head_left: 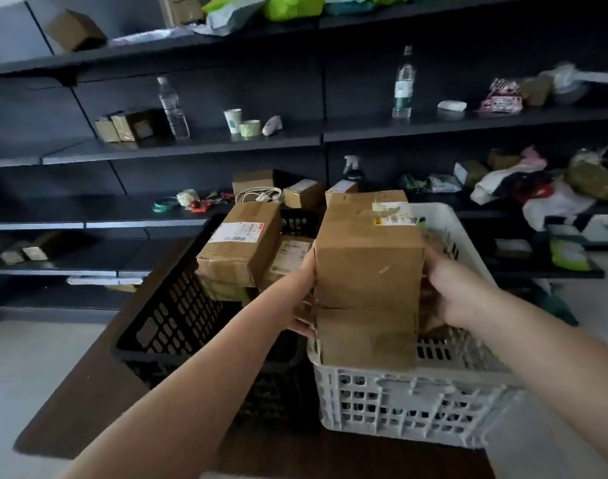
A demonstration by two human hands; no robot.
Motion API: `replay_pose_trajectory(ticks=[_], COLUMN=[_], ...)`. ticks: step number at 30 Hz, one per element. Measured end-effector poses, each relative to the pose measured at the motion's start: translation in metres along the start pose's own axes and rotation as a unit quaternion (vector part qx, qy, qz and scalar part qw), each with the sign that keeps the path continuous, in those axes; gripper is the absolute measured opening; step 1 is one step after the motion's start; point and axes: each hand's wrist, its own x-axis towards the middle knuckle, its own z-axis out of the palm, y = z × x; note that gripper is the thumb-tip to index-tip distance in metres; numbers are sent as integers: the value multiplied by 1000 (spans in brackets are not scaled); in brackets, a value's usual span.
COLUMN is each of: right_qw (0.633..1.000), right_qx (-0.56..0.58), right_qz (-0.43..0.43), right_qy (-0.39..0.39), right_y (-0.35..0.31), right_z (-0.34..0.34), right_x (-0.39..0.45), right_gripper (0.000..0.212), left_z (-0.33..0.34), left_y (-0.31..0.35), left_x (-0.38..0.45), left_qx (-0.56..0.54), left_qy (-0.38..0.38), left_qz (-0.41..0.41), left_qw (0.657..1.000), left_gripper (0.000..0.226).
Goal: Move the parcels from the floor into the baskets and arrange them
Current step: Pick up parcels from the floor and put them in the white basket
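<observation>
A large brown cardboard parcel (368, 267) stands upright over the white plastic basket (409, 406), its bottom end inside the basket's near left corner. My left hand (304, 305) presses against its left side and my right hand (447, 292) holds its right side, fingers hidden behind the box. To the left stands a black basket (167, 323) holding several brown parcels, the top one (242, 242) tilted with a white label. More brown parcels lie inside the white basket behind my right hand.
Both baskets stand on a low dark platform (98, 392) in front of dark shelves (192, 146). The shelves carry small boxes, two water bottles (403, 86), cups, bags and clothing. Pale floor shows at left and right.
</observation>
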Motion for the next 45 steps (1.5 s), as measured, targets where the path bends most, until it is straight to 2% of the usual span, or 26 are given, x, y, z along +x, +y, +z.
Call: replay_pose_trajectory(ticks=[3,7,9,11,14,17,18,21,24,26,29,32,34,39,43,45], right_qw=[999,994,991,991,988,989,987,971,940,921,898,890,878,851,847,837], right_qx=[17,62,77,72,35,6,-16,-77,-137,-189,-255,-284,-339,-465,-486,-508], right_qz=[1,32,36,24,-14,-48,-67,-153,-251,-283,-298,-289,-263,-178,-171,-169], right_qy=[44,88,100,109,148,142,143,165,185,191,200,210,211,168,133,109], right_y=[1,-7,-7,-5,4,17,20,28,42,53,69,82,90,98,100,104], right_z=[13,25,28,26,20,16,12,-6,-38,-67,-124,-195,-246,-356,-402,-413], right_x=[-3,1,10,22,30,19,15,7,2,-2,-3,1,7,33,75,103], right_gripper=[71,84,83,75,58,36,27,9,9,9,9,11,13,17,25,27], left_z=[-3,-2,0,-2,-8,-8,-5,19,63,100,167,247,303,407,444,457], left_y=[5,16,17,19,19,4,-1,-14,-28,-35,-41,-34,-28,-23,-23,-22], left_x=[5,17,32,47,55,38,32,21,12,8,8,6,6,16,48,74], left_qx=[5,-40,-72,-91,-77,-57,-33,84,189,243,297,337,366,493,524,529], left_qy=[-40,-67,-72,-42,23,63,77,79,65,62,40,27,28,63,78,87], left_qz=[11,9,15,47,148,248,281,395,467,498,510,510,511,492,444,410], left_qw=[999,997,995,994,986,965,956,911,861,830,806,791,777,715,722,738], left_gripper=[99,88,82,74,52,20,17,25,17,21,25,28,30,25,26,27])
